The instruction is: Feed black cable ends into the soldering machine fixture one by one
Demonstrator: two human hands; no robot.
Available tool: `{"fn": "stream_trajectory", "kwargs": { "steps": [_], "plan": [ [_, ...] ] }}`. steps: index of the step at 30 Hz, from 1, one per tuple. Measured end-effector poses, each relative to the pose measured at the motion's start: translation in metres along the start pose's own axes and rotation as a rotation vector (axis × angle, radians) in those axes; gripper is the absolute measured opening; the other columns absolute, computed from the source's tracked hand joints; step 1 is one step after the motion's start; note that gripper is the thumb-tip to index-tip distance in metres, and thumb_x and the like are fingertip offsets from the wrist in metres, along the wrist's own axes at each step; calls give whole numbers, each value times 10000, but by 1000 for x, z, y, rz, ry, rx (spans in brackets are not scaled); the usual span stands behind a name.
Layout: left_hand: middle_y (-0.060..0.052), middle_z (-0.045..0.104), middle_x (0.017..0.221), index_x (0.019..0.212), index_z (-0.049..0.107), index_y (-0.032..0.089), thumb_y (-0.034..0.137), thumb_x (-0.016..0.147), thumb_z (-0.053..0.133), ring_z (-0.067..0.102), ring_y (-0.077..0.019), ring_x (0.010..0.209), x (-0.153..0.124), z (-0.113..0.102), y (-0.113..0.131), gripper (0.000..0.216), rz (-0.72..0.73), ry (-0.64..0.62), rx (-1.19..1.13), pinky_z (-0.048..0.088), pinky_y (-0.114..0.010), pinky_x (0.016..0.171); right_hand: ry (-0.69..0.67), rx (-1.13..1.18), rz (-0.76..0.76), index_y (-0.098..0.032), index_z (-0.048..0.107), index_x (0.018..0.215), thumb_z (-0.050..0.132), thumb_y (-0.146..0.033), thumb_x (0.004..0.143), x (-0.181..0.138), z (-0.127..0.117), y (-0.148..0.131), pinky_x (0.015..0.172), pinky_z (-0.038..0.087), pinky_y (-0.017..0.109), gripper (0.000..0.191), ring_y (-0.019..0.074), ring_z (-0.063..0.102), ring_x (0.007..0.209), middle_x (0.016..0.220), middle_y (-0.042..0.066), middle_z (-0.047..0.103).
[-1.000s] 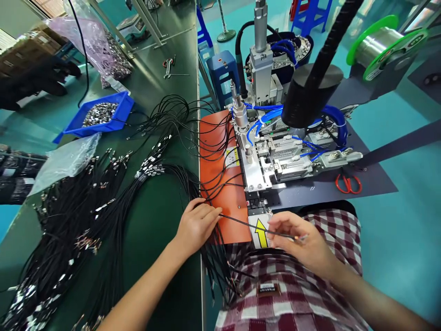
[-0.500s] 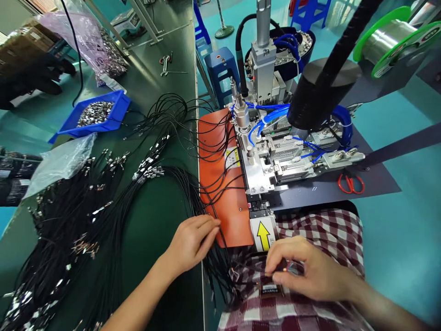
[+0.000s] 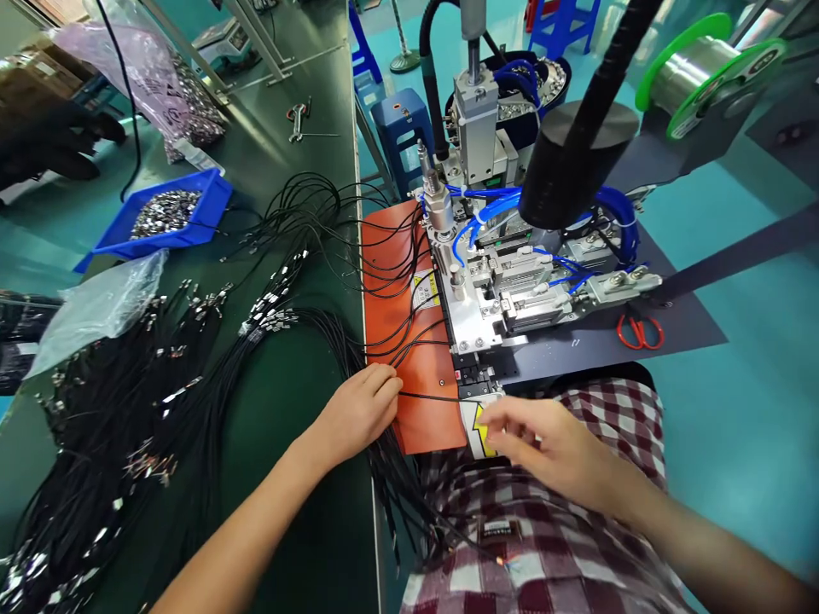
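My left hand (image 3: 364,408) is closed on a black cable (image 3: 428,396) at the left edge of the orange plate (image 3: 430,426). This cable lies almost straight across the plate, toward the front of the metal machine (image 3: 477,315). At its far end my right hand (image 3: 543,439) has thumb and fingers curled together by the cable, over a white label with a yellow arrow (image 3: 481,431). The cable's tip is hidden at the fingertips. Under my left hand, a bundle of black cables (image 3: 336,333) hangs over the table edge, with loose ends on my checked clothing (image 3: 576,546).
A blue bin (image 3: 214,200) of small metal parts and piles of black cables (image 3: 121,409) occupy the green table (image 3: 287,435). Several other cables cross the plate into the machine. Red-handled scissors (image 3: 640,333) lie right of it. A wire spool (image 3: 694,77) stands behind.
My right hand has risen from my lap to the machine's front edge. My left hand has moved slightly up, and a cable now stretches between the hands. The whole view has shifted a little.
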State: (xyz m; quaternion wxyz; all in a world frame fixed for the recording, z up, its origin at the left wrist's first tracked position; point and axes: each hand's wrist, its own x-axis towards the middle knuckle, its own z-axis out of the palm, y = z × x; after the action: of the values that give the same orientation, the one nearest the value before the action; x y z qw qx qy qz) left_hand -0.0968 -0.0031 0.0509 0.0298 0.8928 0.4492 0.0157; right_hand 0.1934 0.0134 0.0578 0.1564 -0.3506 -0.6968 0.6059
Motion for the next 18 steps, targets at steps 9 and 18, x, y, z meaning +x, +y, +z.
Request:
{"fn": "stream_trajectory", "kwargs": {
  "steps": [9, 18],
  "plan": [
    [-68, 609, 790, 820, 571, 162, 132, 870, 452, 542, -208, 768, -2, 10, 29, 132, -59, 99, -1, 396, -366, 708, 412, 300, 67, -219, 414, 1192, 575, -224, 867, 17, 19, 13, 585, 474, 271, 363, 124, 620, 605, 793, -15, 611],
    [-26, 611, 811, 972, 594, 178, 281, 979, 368, 531, -130, 690, 60, 5, 77, 248, -305, -15, -995, 409, -248, 634, 386, 445, 27, -196, 509, 1047, 546, -289, 899, 10, 4, 23, 585, 465, 261, 178, 104, 559, 576, 734, -26, 561]
  ]
}}
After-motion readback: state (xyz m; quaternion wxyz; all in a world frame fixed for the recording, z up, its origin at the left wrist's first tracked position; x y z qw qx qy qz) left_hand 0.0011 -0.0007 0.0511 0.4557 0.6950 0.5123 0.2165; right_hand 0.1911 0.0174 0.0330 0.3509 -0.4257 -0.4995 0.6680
